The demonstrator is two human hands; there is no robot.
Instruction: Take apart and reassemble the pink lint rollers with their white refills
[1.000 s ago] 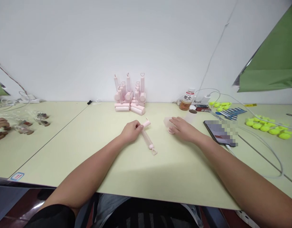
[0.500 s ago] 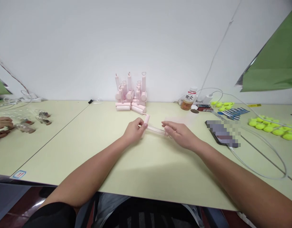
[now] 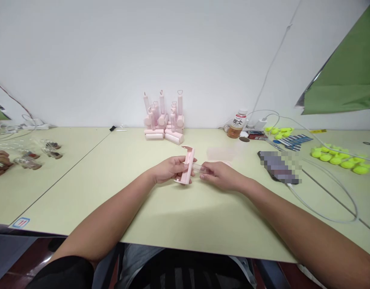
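In the middle of the table, my left hand (image 3: 169, 170) is closed around a pale pink half-round plastic case (image 3: 189, 168), whose hollow side faces left. A short end wall juts out at its top and bottom. To its right, my right hand (image 3: 222, 175) pinches a clear plastic tube (image 3: 198, 167), which points left toward the case. Whether the tube touches the case I cannot tell, as fingers cover part of it. Behind my hands, several finished-looking pink cylinders with clear tubes and loop tops (image 3: 162, 114) stand and lie stacked against the wall.
Pale translucent pieces (image 3: 222, 153) lie just behind my right hand. To the right are a labelled bottle (image 3: 237, 125), a phone (image 3: 278, 166) on a white cable (image 3: 323, 220) and several neon yellow items (image 3: 338, 158). At far left, another person's hand (image 3: 0, 157) is near bagged items (image 3: 29, 161).
The pink case in my left hand has turned so its hollow side shows. My right hand has moved slightly left and lower, its fingers now closed on the clear tube.
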